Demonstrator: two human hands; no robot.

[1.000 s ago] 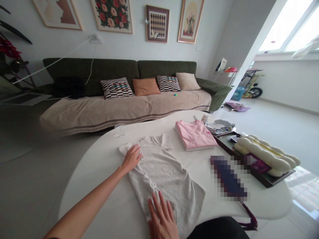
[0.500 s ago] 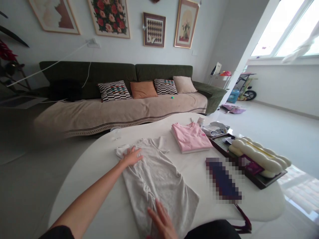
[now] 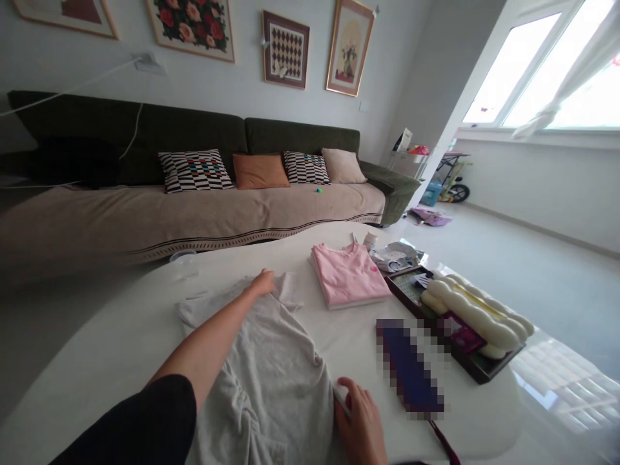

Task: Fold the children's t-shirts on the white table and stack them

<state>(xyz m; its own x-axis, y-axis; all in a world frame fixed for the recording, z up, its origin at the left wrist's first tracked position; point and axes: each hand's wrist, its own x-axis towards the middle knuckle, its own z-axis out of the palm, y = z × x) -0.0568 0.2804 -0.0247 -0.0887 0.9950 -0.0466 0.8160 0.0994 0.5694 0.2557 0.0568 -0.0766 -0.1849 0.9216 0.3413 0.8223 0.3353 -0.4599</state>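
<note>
So, the grey tee [image 3: 285,374] is spread on the white table [image 3: 111,361], kinda wrinkled, right in front of the person. L hand [image 3: 263,282] is at its far end by a sleeve, fingers curled down; can't tell if it's actually pinching cloth tbh. R hand [image 3: 361,416] has the tee's side edge gripped btwn thumb & fingers. Folded pink top [image 3: 349,274] sits near the sleeve, w/ a dark tray [image 3: 479,373] just beside it holding a puffy cream thing [image 3: 477,316]. Green sofa [image 3: 300,132] w/ cushions in the bg.
</note>
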